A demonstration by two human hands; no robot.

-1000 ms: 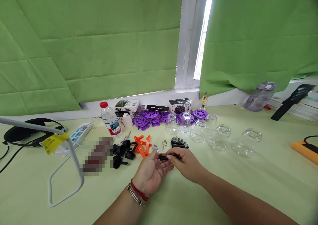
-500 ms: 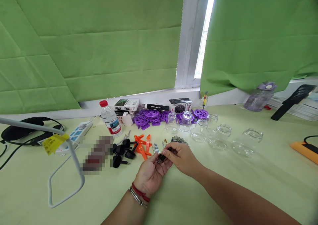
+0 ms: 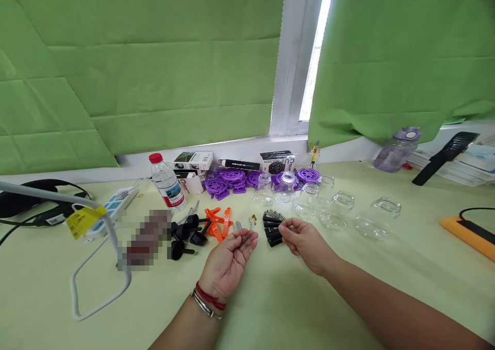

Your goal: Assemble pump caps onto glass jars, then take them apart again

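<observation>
My left hand [image 3: 230,260] is palm up, its thumb and fingers closed on small dark metal pieces that look like springs [image 3: 245,238]. To its right, my right hand [image 3: 307,244] pinches the end of a slim black plastic part [image 3: 275,235] in a row of similar parts on the table. A cluster of small spring-like metal pieces [image 3: 275,214] lies just behind that row. Between the hands, further back, are small brass pieces [image 3: 254,217]. Silver pins [image 3: 237,225] lie beyond my left fingertips.
Orange plastic parts [image 3: 224,223] and black funnel-shaped parts [image 3: 187,231] lie left of my hands. Clear glass jars [image 3: 336,211] stand at the right. Purple wheel-like parts [image 3: 232,177], boxes [image 3: 193,160] and a water bottle [image 3: 167,182] line the back. A white stand [image 3: 116,242] rises at the left.
My hands have moved apart. The right hand has gone from the left palm, with a black part in its fingers, to the row of black parts on the right.
</observation>
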